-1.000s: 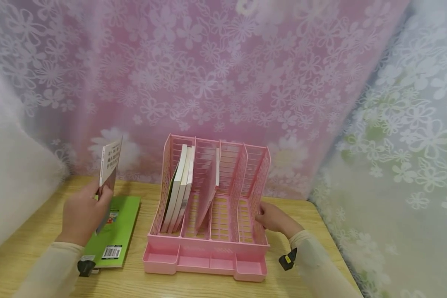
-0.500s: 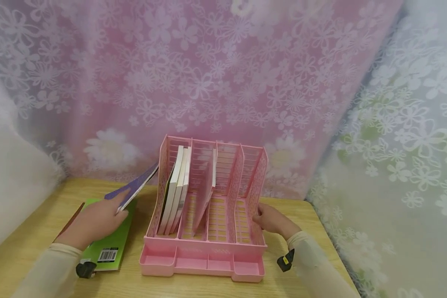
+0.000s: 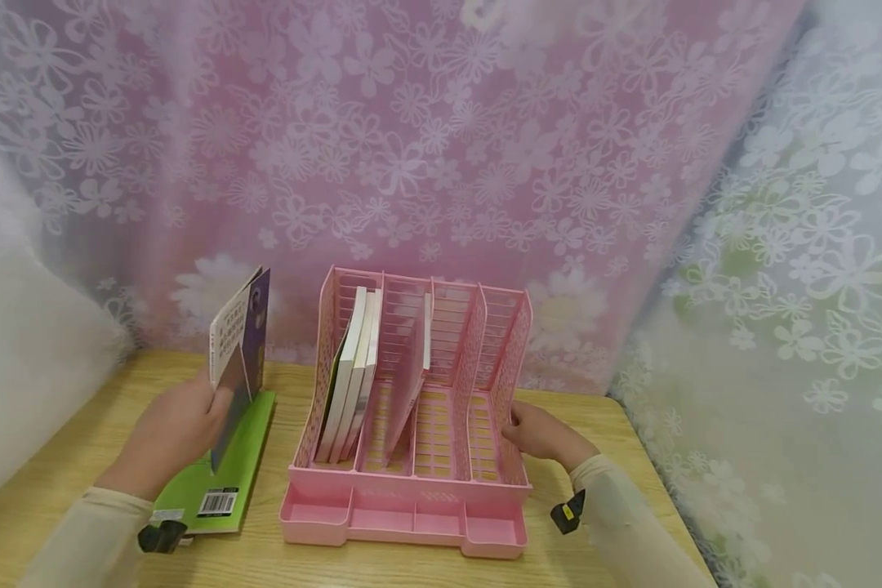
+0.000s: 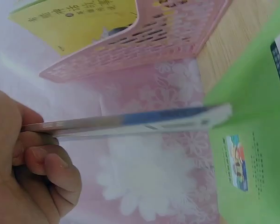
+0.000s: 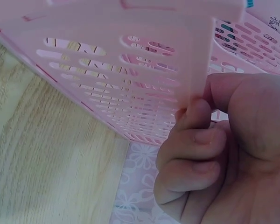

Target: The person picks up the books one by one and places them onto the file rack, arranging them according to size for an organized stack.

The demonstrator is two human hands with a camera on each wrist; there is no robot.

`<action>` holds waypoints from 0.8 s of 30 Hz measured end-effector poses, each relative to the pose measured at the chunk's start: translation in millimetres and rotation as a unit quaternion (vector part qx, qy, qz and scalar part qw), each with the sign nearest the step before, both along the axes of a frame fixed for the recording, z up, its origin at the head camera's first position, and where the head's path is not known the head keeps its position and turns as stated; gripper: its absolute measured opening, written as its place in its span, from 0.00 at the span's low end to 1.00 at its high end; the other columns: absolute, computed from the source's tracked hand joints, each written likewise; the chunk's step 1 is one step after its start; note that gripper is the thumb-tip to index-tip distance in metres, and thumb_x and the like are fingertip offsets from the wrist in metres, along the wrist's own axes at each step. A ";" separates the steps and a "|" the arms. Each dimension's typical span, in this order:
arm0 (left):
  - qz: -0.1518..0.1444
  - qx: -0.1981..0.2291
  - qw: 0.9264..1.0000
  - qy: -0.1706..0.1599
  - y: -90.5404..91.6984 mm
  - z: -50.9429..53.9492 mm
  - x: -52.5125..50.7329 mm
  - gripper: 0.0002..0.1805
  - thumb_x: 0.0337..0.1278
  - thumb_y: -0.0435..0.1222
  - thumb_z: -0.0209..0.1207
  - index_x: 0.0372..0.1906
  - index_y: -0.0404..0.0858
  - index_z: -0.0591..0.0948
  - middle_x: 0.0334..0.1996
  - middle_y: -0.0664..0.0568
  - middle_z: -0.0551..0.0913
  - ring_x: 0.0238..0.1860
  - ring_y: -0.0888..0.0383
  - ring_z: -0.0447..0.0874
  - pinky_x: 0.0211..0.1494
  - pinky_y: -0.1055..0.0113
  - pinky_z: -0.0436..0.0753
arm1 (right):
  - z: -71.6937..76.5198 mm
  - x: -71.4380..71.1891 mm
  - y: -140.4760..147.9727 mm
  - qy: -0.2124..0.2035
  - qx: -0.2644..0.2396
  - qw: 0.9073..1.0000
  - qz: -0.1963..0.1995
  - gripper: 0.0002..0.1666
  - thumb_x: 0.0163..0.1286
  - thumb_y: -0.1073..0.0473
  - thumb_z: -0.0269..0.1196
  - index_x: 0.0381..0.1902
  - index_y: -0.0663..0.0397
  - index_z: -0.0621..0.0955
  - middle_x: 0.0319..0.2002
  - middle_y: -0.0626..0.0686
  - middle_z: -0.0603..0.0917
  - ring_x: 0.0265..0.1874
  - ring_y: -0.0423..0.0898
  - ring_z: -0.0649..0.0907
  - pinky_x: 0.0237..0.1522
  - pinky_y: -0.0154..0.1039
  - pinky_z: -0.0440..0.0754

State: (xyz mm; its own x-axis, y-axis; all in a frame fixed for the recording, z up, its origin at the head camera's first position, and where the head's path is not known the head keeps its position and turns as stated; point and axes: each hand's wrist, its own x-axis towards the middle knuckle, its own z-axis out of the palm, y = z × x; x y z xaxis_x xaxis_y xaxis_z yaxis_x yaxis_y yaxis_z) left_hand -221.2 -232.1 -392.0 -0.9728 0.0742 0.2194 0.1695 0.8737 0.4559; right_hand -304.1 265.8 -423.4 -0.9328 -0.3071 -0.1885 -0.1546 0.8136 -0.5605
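Note:
My left hand (image 3: 180, 429) pinches a thin book (image 3: 233, 347) between thumb and fingers and holds it upright. Its white part with dark print and its purple-blue part both face the head view. In the left wrist view the book appears edge-on. Below it, a green book (image 3: 246, 457) with a barcode lies flat on the table. My right hand (image 3: 544, 431) grips the right side wall of a pink desk rack (image 3: 404, 483); the right wrist view shows curled fingers (image 5: 191, 144) at the wall's edge. Several books (image 3: 349, 376) stand in the rack's leftmost slot.
A pink-covered book (image 3: 407, 384) leans in the second slot. A yellow book (image 4: 79, 23) shows behind the rack's side wall in the left wrist view. Shallow trays (image 3: 385, 518) run along the rack's front. A floral curtain (image 3: 426, 147) hangs behind the wooden table (image 3: 573, 523).
The thin book in my left hand tips toward the rack half a second ago, then stands upright again, now showing its purple-blue part too. My right hand keeps its grip on the rack.

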 end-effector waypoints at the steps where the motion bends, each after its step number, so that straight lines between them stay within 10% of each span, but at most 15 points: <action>1: 0.004 0.009 1.000 0.002 0.9 1.0 1.5 0.34 0.83 0.45 0.35 0.78 0.24 0.55 0.48 0.22 0.82 0.25 0.48 0.77 0.24 0.55 0.71 | 0.4 0.1 0.0 -0.001 -0.001 1.000 0.001 0.26 0.78 0.59 0.59 0.71 0.52 0.74 0.59 0.60 0.83 0.51 0.51 0.83 0.55 0.57 0.81; 3: 0.010 0.027 1.000 0.011 2.3 3.5 5.0 0.34 0.83 0.46 0.34 0.78 0.24 0.56 0.52 0.22 0.81 0.27 0.48 0.78 0.26 0.55 0.71 | 1.5 0.9 -0.3 -0.007 -0.006 1.000 -0.002 0.26 0.78 0.59 0.59 0.71 0.53 0.74 0.59 0.60 0.83 0.49 0.50 0.83 0.53 0.55 0.82; 6: 0.015 0.054 0.998 0.021 5.5 7.9 10.1 0.33 0.83 0.46 0.33 0.74 0.22 0.62 0.31 0.36 0.85 0.20 0.53 0.73 0.22 0.58 0.68 | 1.9 2.2 -0.5 -0.014 -0.009 1.000 -0.010 0.26 0.78 0.60 0.58 0.71 0.53 0.74 0.58 0.59 0.84 0.46 0.48 0.83 0.50 0.53 0.83; 13: 0.048 0.068 0.991 0.100 12.3 17.3 21.0 0.28 0.83 0.44 0.36 0.37 0.27 0.79 0.17 0.49 0.71 0.16 0.54 0.66 0.20 0.60 0.65 | 4.4 4.7 -1.5 -0.004 -0.002 1.000 -0.015 0.25 0.77 0.61 0.58 0.70 0.54 0.75 0.56 0.59 0.84 0.45 0.49 0.82 0.50 0.53 0.81; 24: 0.048 0.178 0.948 0.261 32.2 28.9 36.0 0.23 0.77 0.34 0.48 0.68 0.25 0.71 0.25 0.46 0.71 0.13 0.65 0.58 0.15 0.65 0.58 | 5.0 5.0 -1.1 0.000 0.013 1.000 -0.016 0.27 0.77 0.60 0.58 0.72 0.54 0.74 0.56 0.58 0.84 0.42 0.49 0.79 0.46 0.50 0.77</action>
State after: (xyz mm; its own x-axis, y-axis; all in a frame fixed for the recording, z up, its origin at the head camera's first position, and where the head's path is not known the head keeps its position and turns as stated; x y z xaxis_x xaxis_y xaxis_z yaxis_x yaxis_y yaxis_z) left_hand -185.2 -199.9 -363.1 -0.7238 -0.1786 0.6665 0.3795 0.7037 0.6006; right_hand -299.2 264.7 -418.3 -0.9420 -0.2725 -0.1961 -0.1282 0.8319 -0.5400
